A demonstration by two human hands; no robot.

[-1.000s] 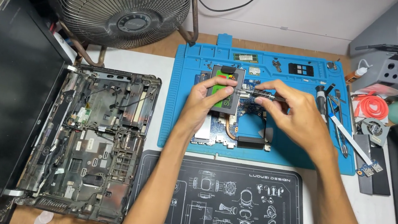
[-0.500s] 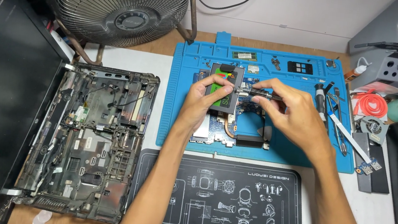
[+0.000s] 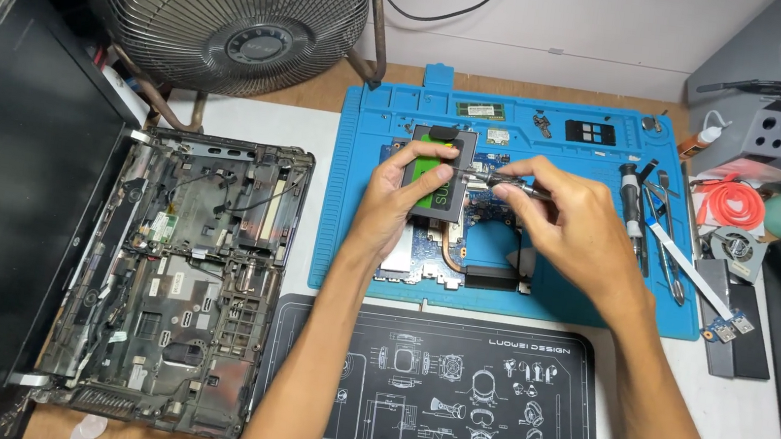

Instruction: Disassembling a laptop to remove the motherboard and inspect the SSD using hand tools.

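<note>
Both hands meet mid blue mat (image 3: 362, 246): left hand (image 3: 401, 194) grips the drive (image 3: 439, 181), right hand (image 3: 564, 219) pinches a screwdriver (image 3: 493, 176) at its edge, probably unscrewing, needing steady turns.

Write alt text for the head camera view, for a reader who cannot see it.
Over a blue work mat, the left hand steadies a flat dark drive with a green label above a circuit board, while the right hand puts a slim screwdriver to it. A gutted laptop lies open on the left, a metal fan stands behind, and a black printed mat lies in front.
</note>
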